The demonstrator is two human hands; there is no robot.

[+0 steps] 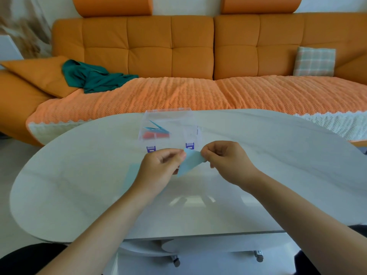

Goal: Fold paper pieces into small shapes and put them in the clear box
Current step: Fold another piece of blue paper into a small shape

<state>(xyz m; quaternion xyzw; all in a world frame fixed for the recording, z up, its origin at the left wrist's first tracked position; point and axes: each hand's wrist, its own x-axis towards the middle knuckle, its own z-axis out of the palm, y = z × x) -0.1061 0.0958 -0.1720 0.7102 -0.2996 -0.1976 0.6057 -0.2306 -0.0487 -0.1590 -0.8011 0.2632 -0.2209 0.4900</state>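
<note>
Paper (190, 162), pale blue and folded into a slanted, roughly triangular flap, sits pinched between your two hands just above the table (258, 175). Your left hand (158, 169) closes its thumb and fingertips on the sheet's upper left corner, and your right hand (224, 157) nips the upper right edge the same way, the other fingers curled in. The lower point of the paper hangs free toward the tabletop; motion blur softens its edges, so you cannot read the creases clearly.

Under your left wrist lies a pale blue sheet (132, 175), flat on the white, faintly veined surface, largely covered by your forearm and hard to make out.

Just beyond your hands stands the clear box (168, 126), its lid raised at the back. Two purple latches (151, 149) hang at its near edge, each with a small white label whose writing is too small to read. In the left compartment lie folded shapes (156, 132): teal-blue pointed pieces over an orange-red one, their count unclear through the plastic. The right compartment looks bare apart from faint marks you cannot identify.

Behind the table runs an orange sofa (172, 46) with a ribbed orange throw (198, 94) over the seat, a crumpled green cloth (93, 76) at the left and a plaid cushion (314, 61) at the right. The sofa's ends are cut off by the frame.
</note>
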